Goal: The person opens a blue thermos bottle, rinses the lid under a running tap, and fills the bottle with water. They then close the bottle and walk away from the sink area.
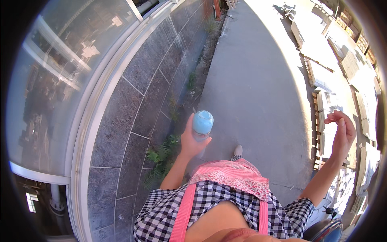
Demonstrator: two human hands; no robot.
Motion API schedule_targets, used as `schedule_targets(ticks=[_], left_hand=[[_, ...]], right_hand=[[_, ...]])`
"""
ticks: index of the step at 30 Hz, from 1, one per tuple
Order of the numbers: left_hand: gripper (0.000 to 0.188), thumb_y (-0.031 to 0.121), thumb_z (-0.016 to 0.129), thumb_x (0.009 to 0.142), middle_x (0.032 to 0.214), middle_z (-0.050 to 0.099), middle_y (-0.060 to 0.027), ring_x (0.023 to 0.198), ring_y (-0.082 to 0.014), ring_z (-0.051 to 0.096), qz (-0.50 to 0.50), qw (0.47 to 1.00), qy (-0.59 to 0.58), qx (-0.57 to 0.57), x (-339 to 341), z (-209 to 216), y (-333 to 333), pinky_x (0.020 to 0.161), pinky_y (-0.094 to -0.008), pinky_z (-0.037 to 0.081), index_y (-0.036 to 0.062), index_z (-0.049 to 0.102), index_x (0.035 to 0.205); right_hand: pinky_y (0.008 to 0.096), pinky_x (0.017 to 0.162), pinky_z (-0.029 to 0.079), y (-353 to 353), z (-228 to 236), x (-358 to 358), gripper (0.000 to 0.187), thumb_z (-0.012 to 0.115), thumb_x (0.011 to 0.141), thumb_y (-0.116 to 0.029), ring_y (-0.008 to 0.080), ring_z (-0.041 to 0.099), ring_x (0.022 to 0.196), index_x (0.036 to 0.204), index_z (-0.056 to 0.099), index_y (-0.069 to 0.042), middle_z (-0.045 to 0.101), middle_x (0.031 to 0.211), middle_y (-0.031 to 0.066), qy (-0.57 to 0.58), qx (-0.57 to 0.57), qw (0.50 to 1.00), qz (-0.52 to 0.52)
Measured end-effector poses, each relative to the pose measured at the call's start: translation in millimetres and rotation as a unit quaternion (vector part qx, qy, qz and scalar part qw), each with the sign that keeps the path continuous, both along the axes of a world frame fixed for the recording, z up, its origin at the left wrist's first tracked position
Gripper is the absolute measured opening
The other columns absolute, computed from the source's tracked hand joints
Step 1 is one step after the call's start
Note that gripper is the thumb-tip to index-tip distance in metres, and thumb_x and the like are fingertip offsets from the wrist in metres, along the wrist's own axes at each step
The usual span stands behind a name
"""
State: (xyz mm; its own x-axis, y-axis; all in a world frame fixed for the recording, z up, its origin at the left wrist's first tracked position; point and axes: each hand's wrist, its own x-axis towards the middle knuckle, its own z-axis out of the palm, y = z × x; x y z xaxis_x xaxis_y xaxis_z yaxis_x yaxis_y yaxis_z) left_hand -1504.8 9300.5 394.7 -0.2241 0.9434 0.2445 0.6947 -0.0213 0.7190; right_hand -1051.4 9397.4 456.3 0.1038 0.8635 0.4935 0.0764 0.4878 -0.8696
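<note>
My left hand [189, 141] is wrapped round a bottle [202, 122] with a light blue lid on top and a paler, clear-looking body below. The bottle is upright in front of me, a little left of the middle. What is inside it I cannot make out. Out to the right, my right hand [342, 131] is raised with the elbow bent. Its fingers are loosely bent and apart from the thumb, and nothing shows in them.
A grey paved path [254, 80] runs ahead, with a shoe [238, 150] on it. Left stands a dark tiled wall [137, 101] under a large window [60, 80], with green plants [163, 155] at its foot. Stacked slabs [322, 105] line the sunlit right side. A rounded dark object [324, 232] is at lower right.
</note>
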Motion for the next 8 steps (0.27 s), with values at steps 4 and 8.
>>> schedule_targets(ticks=[4,8], left_hand=[[0.099,0.019,0.080,0.061,0.129,0.050,-0.0166,0.117,-0.0259,0.053,0.058,0.998,-0.004,0.008,23,13,76,0.096,-0.0359,0.043,0.0078,0.026,0.142],[0.099,0.022,0.080,0.059,0.125,0.054,-0.0153,0.115,-0.0251,0.055,0.103,0.995,0.008,-0.013,42,19,130,0.096,-0.0347,0.043,0.0091,0.027,0.143]], right_hand=[[0.0347,0.073,0.043,127,44,36,0.031,0.046,0.093,-0.020,0.0200,0.057,0.071,0.102,0.060,0.006,0.062,0.081,0.0122,-0.001,0.128,0.992,0.025],[0.0326,0.073,0.044,244,100,40,0.023,0.050,0.088,-0.018,0.0166,0.057,0.069,0.086,0.063,0.001,0.061,0.078,0.0077,-0.129,0.238,0.959,0.082]])
